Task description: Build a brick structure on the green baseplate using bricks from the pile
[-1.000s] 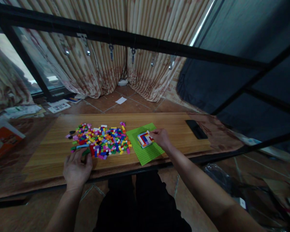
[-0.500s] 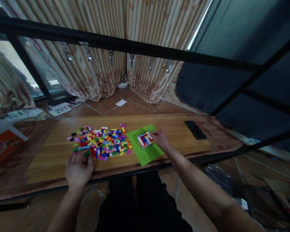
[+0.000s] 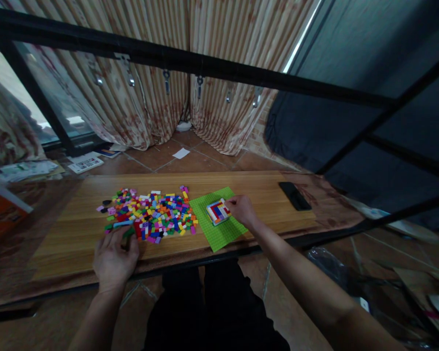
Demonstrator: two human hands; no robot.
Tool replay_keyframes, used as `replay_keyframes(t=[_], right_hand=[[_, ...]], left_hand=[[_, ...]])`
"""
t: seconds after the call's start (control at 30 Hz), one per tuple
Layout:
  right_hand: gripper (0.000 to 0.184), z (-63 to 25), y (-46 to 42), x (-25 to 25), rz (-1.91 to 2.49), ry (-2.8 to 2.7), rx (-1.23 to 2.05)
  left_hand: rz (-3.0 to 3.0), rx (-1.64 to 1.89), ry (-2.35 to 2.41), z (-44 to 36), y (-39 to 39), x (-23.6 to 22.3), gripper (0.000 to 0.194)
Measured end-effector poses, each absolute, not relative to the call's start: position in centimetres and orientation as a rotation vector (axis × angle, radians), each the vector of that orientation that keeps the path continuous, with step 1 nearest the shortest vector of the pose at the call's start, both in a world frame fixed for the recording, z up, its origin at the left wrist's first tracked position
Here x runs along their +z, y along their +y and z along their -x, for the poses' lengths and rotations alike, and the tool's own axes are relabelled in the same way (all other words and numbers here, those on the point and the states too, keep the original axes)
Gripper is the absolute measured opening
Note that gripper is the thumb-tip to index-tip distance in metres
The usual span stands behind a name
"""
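Observation:
At the near left edge of the loose toy bricks (image 3: 164, 209), my left hand (image 3: 115, 256) is closed, with a dark green brick (image 3: 128, 232) between thumb and fingers. On the table to the right lies a bright green studded baseplate (image 3: 221, 239). It carries a small, low brick build (image 3: 216, 213) in red, blue, white and orange rows. My right hand (image 3: 242, 209) pinches at the build's far right corner. Its fingertips hide whatever is between them.
The wooden tabletop (image 3: 259, 183) also bears a black phone (image 3: 294, 196) on the right. A black metal rail (image 3: 212, 68) with hanging hooks crosses beyond the table. An orange and white package (image 3: 3, 209) stands at the far left.
The view has shifted slightly. Both hands keep nearly the same positions and grips; nothing else has visibly changed.

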State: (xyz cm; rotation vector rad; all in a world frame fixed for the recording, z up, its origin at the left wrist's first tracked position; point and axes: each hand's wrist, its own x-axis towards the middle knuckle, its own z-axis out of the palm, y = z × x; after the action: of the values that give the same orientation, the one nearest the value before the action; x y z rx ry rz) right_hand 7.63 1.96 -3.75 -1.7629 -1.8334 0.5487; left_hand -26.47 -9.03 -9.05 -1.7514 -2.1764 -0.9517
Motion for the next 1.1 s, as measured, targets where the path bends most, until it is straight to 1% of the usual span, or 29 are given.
replay_keyframes(t=[0.13,0.27,0.4,0.73,1.1], right_hand=[[0.029,-7.3,1.8,-3.9,1.752,-1.851,0.579],[0.025,-6.3,1.3,-3.3,1.752,-1.882,0.520],[0.026,-5.6,1.0,-2.7,1.764,-1.909,0.449],[0.028,-6.0,1.1,-2.7,1.758,-1.939,0.481],[0.026,-5.5,0.9,-2.1,1.805,-1.983,0.426]], left_hand=[[1.767,-0.951,-2.151,26.5,-9.0,-9.1,0.030],[1.751,-0.958,-2.142,26.6,-9.0,-9.3,0.029],[1.754,-0.964,-2.128,26.6,-9.0,-9.4,0.029],[1.759,-0.951,-2.142,26.6,-9.1,-9.3,0.031],[1.753,-0.961,-2.102,26.7,-9.0,-9.6,0.032]])
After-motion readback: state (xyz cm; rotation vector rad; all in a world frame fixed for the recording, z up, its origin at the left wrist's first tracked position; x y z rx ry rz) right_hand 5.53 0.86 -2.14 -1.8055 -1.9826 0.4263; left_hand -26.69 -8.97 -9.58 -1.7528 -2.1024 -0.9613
